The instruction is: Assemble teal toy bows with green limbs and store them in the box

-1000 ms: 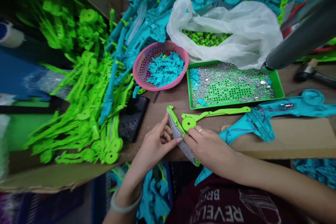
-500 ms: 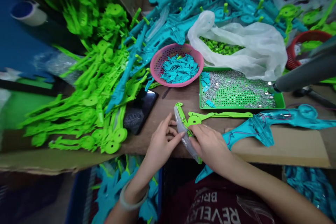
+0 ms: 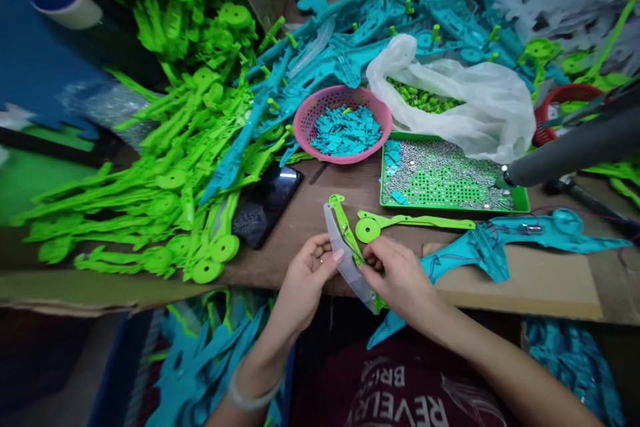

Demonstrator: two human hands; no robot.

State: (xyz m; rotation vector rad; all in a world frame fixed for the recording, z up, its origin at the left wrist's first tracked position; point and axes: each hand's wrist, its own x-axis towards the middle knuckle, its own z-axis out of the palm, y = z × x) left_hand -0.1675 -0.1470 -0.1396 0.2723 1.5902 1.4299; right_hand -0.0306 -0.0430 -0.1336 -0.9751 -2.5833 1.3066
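A: State the condition of the work in hand.

B: The left hand had a narrow grip on a translucent strip, above the near edge of the table. A lime-green strip lay alongside; a gap showed between the upper ends, so joining was judged incomplete. Fingertips of the right hand were at the lime-green strip; whether that grip enclosed anything could not be told.

A: What else appeared unfinished?

B: A lime-green disc-ended arm lay separate. A turquoise shell, partly over cardboard, lay uncovered, exposing a silvery cylinder.

A: Specify materials and shapes.

B: The translucent strip was smooth, curved and seemingly plastic. The arm was slender, its disc flat. Beyond stood a perforated green tray containing apparent metal screws, a pink openwork basket of flat turquoise pieces, and a crumpled, whitish plastic bag.
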